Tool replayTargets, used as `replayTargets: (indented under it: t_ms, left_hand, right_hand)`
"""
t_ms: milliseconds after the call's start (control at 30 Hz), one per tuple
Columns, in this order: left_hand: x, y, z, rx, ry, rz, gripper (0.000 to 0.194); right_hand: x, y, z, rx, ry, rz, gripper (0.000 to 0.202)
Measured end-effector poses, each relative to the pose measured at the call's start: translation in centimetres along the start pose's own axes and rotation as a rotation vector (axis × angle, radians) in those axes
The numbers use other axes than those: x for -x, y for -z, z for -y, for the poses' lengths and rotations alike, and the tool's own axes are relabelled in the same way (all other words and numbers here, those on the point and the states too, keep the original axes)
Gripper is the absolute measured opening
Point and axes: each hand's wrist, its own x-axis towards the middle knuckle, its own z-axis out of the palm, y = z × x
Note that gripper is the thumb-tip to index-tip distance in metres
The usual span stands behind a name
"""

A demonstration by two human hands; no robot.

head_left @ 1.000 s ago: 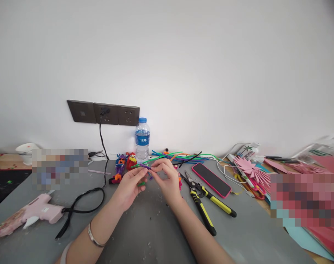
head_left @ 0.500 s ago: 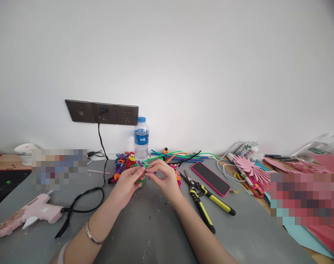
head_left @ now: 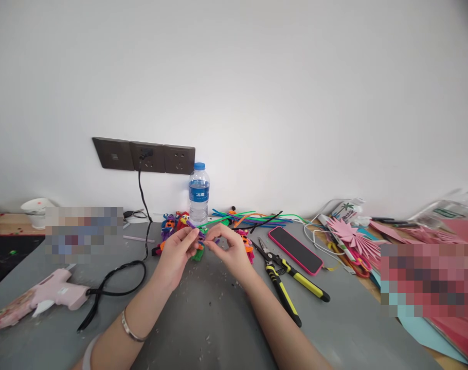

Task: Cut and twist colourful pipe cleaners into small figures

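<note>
A short purple pipe cleaner [head_left: 191, 224] sticks up from the fingertips of my left hand [head_left: 179, 253], which is closed in a pinch. My right hand [head_left: 230, 251] is beside it with thumb and forefinger pressed together at the same purple piece, though the exact grip is partly hidden. Just behind the fingers stand small pipe-cleaner figures: one purple, blue and orange [head_left: 167, 226], and one pink and orange [head_left: 246, 239] partly covered by my right hand. A green figure part [head_left: 198, 254] shows between the hands.
Behind lie loose pipe cleaners [head_left: 265, 221] and a water bottle [head_left: 199, 195]. On the right are yellow-and-black shears [head_left: 284, 295], a phone [head_left: 295, 251] and a pink paper fan [head_left: 349, 234]. A pink glue gun [head_left: 60, 290] with a black cord [head_left: 118, 293] lies left.
My left hand has tilted and drawn slightly left, and the purple pipe cleaner leans differently in its fingers. My right hand stays nearly in place. The view has shifted slightly.
</note>
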Motion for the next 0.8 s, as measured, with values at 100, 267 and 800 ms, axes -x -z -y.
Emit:
replayTargets:
  t_ms: [100, 267, 800]
  left_hand:
    - [-0.1, 0.1, 0.2, -0.033, -0.039, -0.009, 0.033]
    - [0.2, -0.1, -0.1, -0.148, -0.085, 0.030, 0.033]
    - [0.3, -0.1, -0.5, -0.254, -0.035, 0.237, 0.034]
  right_hand:
    - [-0.1, -0.1, 0.2, 0.001, -0.002, -0.036, 0.010]
    - [0.0, -0.1, -0.1, -0.049, -0.083, -0.050, 0.009]
    - [-0.1, 0.4, -0.3, -0.552, -0.327, 0.086, 0.023]
